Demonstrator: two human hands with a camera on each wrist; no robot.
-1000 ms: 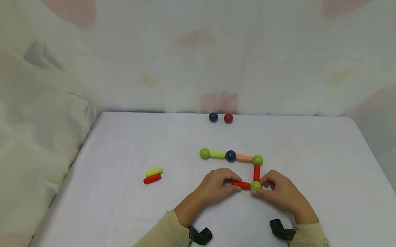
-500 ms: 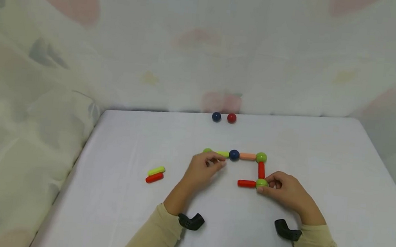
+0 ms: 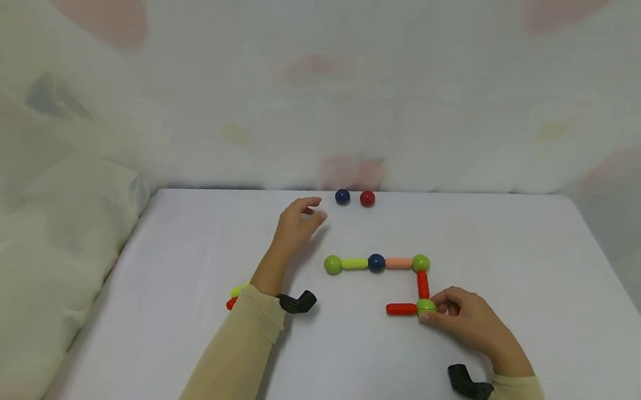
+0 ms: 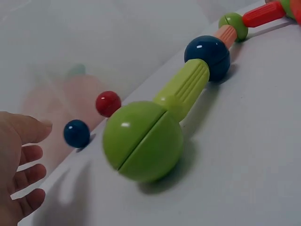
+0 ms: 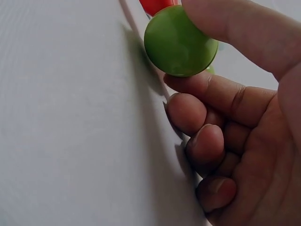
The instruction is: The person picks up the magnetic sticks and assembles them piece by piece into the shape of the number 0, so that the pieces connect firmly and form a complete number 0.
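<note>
A green ball (image 3: 427, 306) at the near corner of the chain is pinched by the right hand (image 3: 461, 318), with a red rod (image 3: 401, 309) joined at its 9 o'clock. Farther off, the left hand (image 3: 294, 225) is held loosely spread, gripping nothing. At its 1 o'clock, a blue ball (image 3: 342, 196) and a red ball (image 3: 367, 198) lie by the table (image 3: 521, 256) edge.

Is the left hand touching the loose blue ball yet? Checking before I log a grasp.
Apart. The left wrist view shows bare table between the left hand and the blue ball.
</note>
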